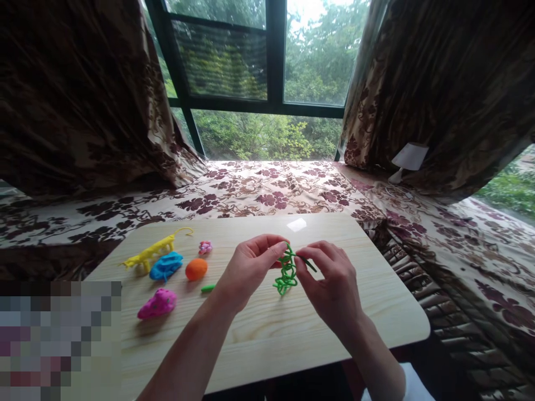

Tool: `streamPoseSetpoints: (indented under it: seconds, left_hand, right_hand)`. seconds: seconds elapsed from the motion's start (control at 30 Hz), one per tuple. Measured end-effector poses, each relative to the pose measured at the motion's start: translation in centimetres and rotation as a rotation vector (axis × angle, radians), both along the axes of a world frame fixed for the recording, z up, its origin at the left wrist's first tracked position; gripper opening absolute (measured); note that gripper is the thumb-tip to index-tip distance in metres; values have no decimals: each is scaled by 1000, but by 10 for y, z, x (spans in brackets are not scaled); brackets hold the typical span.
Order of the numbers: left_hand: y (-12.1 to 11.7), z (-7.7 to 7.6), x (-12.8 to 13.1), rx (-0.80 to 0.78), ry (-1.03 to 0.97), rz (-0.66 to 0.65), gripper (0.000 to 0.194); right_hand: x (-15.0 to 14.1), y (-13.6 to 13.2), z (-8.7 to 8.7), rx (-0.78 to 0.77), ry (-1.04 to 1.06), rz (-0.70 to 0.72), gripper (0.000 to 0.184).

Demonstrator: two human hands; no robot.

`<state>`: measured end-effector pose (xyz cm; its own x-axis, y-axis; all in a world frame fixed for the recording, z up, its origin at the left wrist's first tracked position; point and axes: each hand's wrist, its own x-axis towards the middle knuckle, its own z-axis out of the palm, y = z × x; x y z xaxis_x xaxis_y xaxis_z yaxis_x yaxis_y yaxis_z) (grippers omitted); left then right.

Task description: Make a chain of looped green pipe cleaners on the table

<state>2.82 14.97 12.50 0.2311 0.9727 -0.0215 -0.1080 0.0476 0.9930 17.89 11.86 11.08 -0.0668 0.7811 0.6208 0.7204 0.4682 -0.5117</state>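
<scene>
Above the table, my left hand (259, 259) pinches the top of a bright green chain of linked loops (287, 278), which hangs down between my two hands. My right hand (330, 273) is closed, thumb against forefinger, on a thin green strip (309, 265) at the chain's upper right. The strip's loose end sticks out past the fingers to the right. Whether the strip is joined to the chain is hidden by my fingertips. Left of my left wrist lies a short green stick (208, 288), partly covered by the arm.
On the table (259, 345), left side, lie a yellow animal-like figure (152, 253), a blue lump (166, 266), an orange ball (196, 269), a small pink-and-white piece (205, 247) and a magenta lump (157, 303). A white lamp (410, 157) stands on the floral-covered ledge (271, 192).
</scene>
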Motion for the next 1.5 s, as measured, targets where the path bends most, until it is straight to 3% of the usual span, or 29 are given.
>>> streamPoseSetpoints:
  seconds: [0.27,0.5,0.67,0.83,0.97,1.1,1.27,1.5]
  left_hand:
    - [2,0,0,62,35,-2,24]
    - [3,10,-6,141,119,-84,25]
    - [9,21,-4,267,231,-58,26]
    - [11,38,-1,287,252,-42,23]
    - [9,45,0,282,210,8,25]
    - [9,44,2,229,126,52,22]
    - [11,38,2,187,13,67,22]
    - [12,28,-6,152,26,120,24]
  right_hand:
    - [-5,7,1,-4,-46,-43,11]
    - [1,13,4,-99,164,87,10]
    - [7,21,13,-124,289,172,11]
    - [12,26,21,-146,402,222,12]
    - [15,27,18,-245,601,302,33]
    - [14,25,7,-374,671,411,48]
    - [11,21,-4,-485,652,490,29]
    - [23,22,-4,-416,560,341,30]
